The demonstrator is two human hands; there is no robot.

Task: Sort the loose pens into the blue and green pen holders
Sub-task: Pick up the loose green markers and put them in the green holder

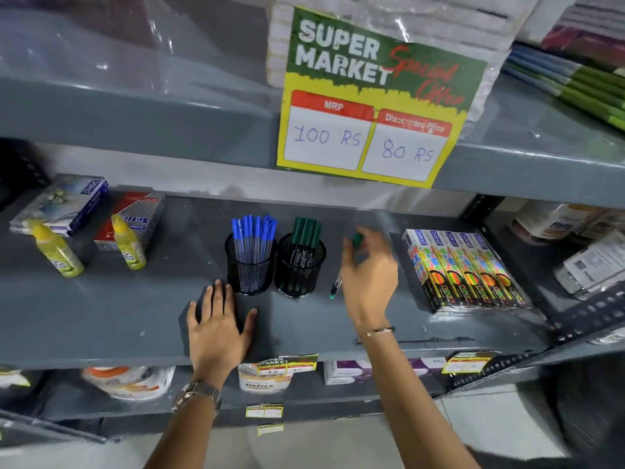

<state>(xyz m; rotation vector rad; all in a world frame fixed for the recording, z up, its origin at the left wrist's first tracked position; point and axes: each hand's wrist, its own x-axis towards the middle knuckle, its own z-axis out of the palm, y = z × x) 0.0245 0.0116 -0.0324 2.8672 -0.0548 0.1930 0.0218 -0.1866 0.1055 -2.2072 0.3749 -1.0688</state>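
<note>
On the grey shelf [101, 316], two mesh holders stand side by side.
Right hand [368, 275] pinches a green-capped pen [338, 282]; left hand [218, 319] lies flat, fingers spread, holding nothing.

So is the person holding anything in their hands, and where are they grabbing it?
The right hand holds a green pen, gripped around its middle. The left hand holds nothing; it rests flat on the shelf.

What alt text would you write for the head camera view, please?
The right hand holds a green pen beside two black mesh holders on a grey shelf, one with blue pens, one with green pens. The left hand rests flat.
</note>
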